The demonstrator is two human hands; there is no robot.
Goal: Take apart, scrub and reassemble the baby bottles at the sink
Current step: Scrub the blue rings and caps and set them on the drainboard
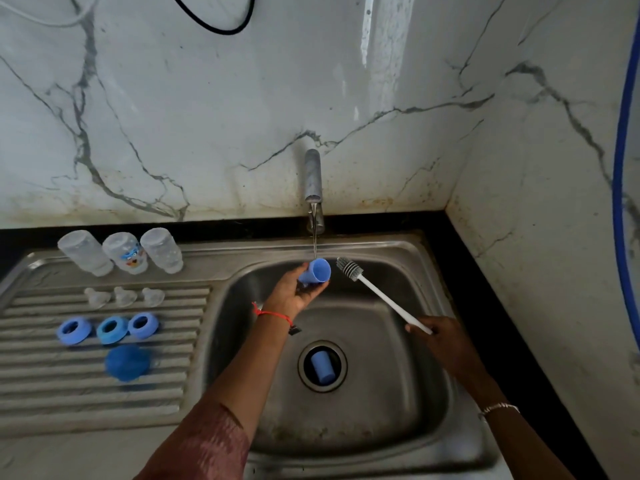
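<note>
Left hand [294, 292] clasps a blue plastic bottle cap [317, 271] under the tap stream; right hand [438, 336] grips a white-handled bottle brush [374, 292]; another blue cap [322, 368] lies in the steel sink's [433, 393] drain.

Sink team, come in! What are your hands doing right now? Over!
Left hand holds blue cap under running tap. Right hand grips bottle brush, beside cap. Second blue cap sits on drain.
</note>
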